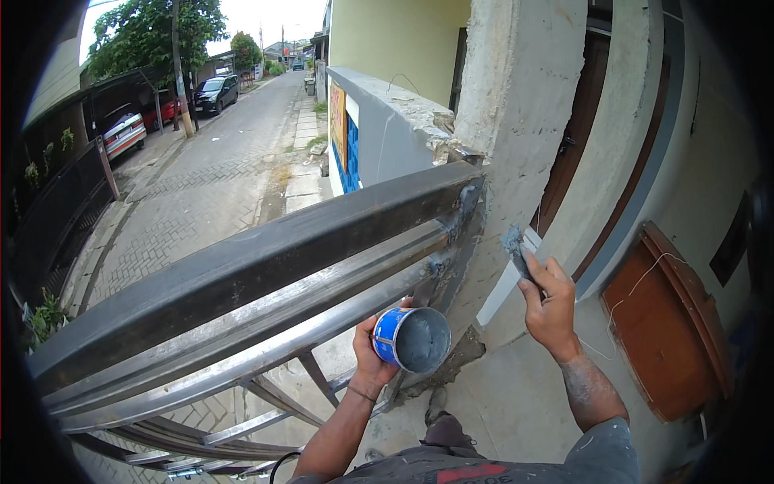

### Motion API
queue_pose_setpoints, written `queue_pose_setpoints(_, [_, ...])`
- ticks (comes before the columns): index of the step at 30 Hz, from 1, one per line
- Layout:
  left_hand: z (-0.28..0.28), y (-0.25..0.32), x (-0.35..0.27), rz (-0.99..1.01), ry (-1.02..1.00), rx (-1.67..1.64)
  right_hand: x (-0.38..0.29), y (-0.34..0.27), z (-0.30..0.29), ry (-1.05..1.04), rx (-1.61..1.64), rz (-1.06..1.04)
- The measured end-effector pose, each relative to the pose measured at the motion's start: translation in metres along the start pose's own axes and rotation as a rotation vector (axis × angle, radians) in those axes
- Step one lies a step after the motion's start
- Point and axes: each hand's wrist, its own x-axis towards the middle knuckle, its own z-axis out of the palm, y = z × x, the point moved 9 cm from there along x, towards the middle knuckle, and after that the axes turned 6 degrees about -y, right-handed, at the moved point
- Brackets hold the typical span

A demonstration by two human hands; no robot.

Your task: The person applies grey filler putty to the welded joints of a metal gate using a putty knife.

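Observation:
My left hand grips a blue tin can from its left side. The can is tilted so its mouth faces me, and grey paste or thick paint coats the inside. Held up to the right, in the fingers of my right hand, is a short tool whose end is covered in grey paste; whether it is a brush or a blade cannot be told. Beyond the can runs a bare steel gate or railing. Grey smears mark its joints near the post.
A rough concrete pillar stands behind the steel frame's right end. A broken-edged grey wall adjoins it. At right, a brown wooden panel leans with a thin cable across it. A paved street with parked cars lies beyond the railing.

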Motion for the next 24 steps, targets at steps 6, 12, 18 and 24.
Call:
queue_pose_setpoints(6, [-0.007,0.000,0.003,-0.004,-0.010,0.019,-0.001,-0.011,0.005,-0.132,0.742,0.441])
queue_pose_setpoints(12, [-0.002,0.008,0.002,0.050,-0.071,-0.010,0.033,-0.059,-0.004,-0.310,1.077,0.565])
queue_pose_setpoints(18, [0.007,0.011,0.001,0.071,-0.051,0.013,0.059,-0.090,-0.006,-0.295,1.045,0.649])
queue_pose_setpoints(24, [0.006,0.006,0.004,0.042,-0.105,0.019,0.082,-0.102,-0.018,-0.197,0.858,0.703])
